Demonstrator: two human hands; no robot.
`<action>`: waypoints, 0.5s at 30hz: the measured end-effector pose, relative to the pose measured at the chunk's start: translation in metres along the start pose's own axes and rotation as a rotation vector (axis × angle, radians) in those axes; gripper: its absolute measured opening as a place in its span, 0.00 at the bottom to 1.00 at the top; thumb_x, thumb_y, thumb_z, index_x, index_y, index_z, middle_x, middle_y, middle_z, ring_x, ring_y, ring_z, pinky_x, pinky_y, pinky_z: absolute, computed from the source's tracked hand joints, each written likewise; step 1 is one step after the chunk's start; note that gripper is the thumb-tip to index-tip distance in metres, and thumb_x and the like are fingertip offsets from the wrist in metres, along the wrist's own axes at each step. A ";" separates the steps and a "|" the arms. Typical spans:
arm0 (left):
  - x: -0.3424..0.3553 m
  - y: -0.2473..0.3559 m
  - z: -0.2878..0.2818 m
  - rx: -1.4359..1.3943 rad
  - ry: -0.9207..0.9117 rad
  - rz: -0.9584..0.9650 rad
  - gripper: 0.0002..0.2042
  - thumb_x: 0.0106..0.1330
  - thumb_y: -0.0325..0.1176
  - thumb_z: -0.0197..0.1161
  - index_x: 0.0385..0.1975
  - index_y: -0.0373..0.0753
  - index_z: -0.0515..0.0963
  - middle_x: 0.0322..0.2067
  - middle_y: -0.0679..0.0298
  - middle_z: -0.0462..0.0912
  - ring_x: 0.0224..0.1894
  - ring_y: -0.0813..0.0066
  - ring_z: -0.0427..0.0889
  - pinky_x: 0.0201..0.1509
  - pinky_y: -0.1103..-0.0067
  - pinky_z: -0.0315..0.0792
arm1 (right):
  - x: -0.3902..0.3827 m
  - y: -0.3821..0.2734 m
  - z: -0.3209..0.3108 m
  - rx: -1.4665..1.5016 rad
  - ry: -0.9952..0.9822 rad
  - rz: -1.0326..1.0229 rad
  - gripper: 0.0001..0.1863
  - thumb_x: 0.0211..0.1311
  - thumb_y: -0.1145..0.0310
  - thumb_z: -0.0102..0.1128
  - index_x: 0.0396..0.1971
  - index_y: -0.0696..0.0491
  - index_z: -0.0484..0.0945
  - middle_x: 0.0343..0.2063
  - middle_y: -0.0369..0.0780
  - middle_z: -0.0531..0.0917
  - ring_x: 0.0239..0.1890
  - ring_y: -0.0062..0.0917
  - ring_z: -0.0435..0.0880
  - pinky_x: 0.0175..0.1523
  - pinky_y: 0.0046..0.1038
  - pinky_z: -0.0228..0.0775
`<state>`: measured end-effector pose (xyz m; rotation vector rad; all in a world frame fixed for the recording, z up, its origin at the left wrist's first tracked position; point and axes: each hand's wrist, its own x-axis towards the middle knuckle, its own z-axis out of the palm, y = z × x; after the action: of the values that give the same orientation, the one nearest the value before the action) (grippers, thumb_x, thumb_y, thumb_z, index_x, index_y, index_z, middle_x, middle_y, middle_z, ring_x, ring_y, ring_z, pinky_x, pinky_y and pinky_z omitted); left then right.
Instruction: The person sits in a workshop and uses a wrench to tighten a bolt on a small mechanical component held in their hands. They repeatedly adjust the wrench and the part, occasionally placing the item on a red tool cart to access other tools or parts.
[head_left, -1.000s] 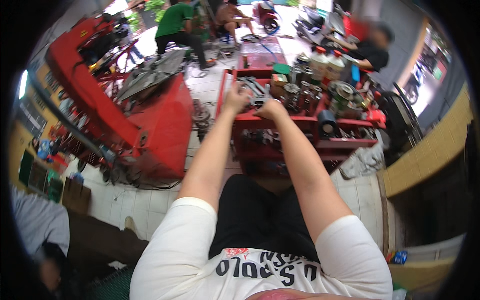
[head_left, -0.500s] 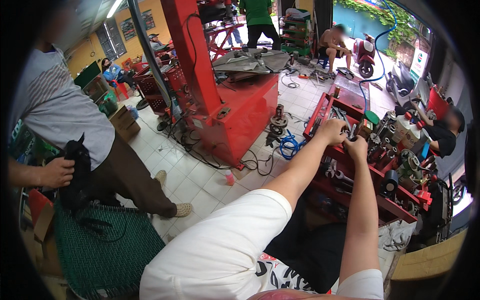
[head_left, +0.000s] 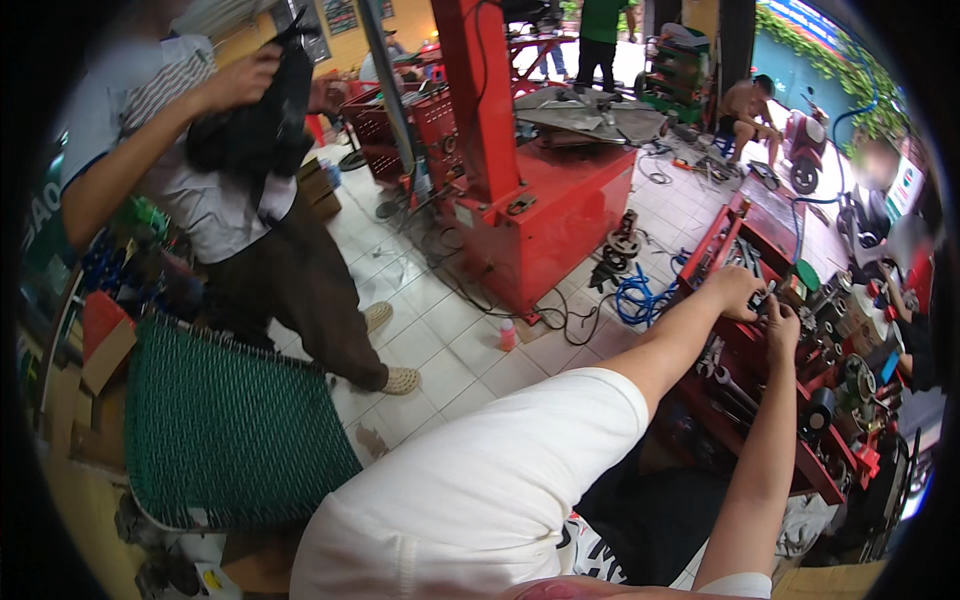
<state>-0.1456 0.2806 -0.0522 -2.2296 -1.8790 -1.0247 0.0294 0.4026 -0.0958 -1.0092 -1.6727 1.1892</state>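
Both of my hands meet over the open drawer of a red tool cabinet (head_left: 722,352). My left hand (head_left: 735,292) is closed, its fingers round a small dark and silver metal part (head_left: 763,297). My right hand (head_left: 783,326) pinches the same part from the near side; its exact kind is too small to make out. Beneath and beside my hands, several wrenches (head_left: 737,392) lie in the drawer. Past my left hand, more metal tools (head_left: 742,254) lie in the cabinet's upper tray.
Bottles, cans and greasy parts crowd the cabinet top at right, near a green lid (head_left: 806,275). A blue hose coil (head_left: 645,298) and a pink bottle (head_left: 507,335) stand on the tiles. Left are a red lift base (head_left: 560,225), a green woven chair (head_left: 240,420) and a person holding a black bundle (head_left: 255,140).
My view has swung left, so the scene sits further right. The person at left has lifted the black bundle off the green chair. My hands stay together on the small metal part.
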 end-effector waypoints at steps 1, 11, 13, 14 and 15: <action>0.001 0.003 0.003 0.003 -0.019 0.006 0.27 0.49 0.51 0.76 0.49 0.46 0.86 0.45 0.51 0.89 0.51 0.51 0.87 0.62 0.61 0.77 | -0.002 0.001 -0.007 0.017 -0.021 0.001 0.27 0.70 0.51 0.70 0.47 0.65 0.82 0.31 0.38 0.85 0.28 0.18 0.82 0.35 0.23 0.79; -0.001 -0.002 0.002 0.048 -0.028 -0.048 0.24 0.55 0.52 0.77 0.50 0.50 0.89 0.51 0.48 0.84 0.57 0.49 0.82 0.66 0.61 0.75 | -0.013 -0.014 -0.004 0.256 -0.070 0.081 0.27 0.69 0.55 0.72 0.54 0.64 0.78 0.44 0.41 0.85 0.39 0.24 0.86 0.44 0.25 0.84; 0.001 -0.001 0.003 0.047 -0.043 -0.058 0.23 0.55 0.51 0.77 0.49 0.50 0.89 0.50 0.49 0.84 0.57 0.49 0.82 0.65 0.62 0.75 | -0.013 -0.013 -0.006 0.252 -0.075 0.077 0.27 0.69 0.56 0.72 0.54 0.64 0.78 0.45 0.41 0.85 0.40 0.25 0.87 0.46 0.26 0.84; 0.002 -0.001 0.005 0.047 -0.050 -0.064 0.23 0.54 0.50 0.77 0.49 0.50 0.89 0.50 0.49 0.84 0.57 0.49 0.82 0.65 0.62 0.75 | -0.014 -0.013 -0.007 0.268 -0.082 0.067 0.27 0.69 0.55 0.72 0.54 0.64 0.78 0.45 0.41 0.85 0.40 0.25 0.87 0.47 0.26 0.84; 0.003 -0.001 0.006 0.056 -0.009 -0.054 0.17 0.54 0.47 0.76 0.41 0.46 0.90 0.44 0.49 0.86 0.54 0.51 0.84 0.63 0.61 0.75 | -0.015 -0.013 -0.007 0.284 -0.090 0.057 0.28 0.69 0.55 0.72 0.54 0.64 0.78 0.45 0.41 0.85 0.41 0.25 0.87 0.47 0.27 0.84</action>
<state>-0.1432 0.2859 -0.0560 -2.1686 -1.9561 -0.9585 0.0395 0.3880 -0.0842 -0.8407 -1.4970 1.4809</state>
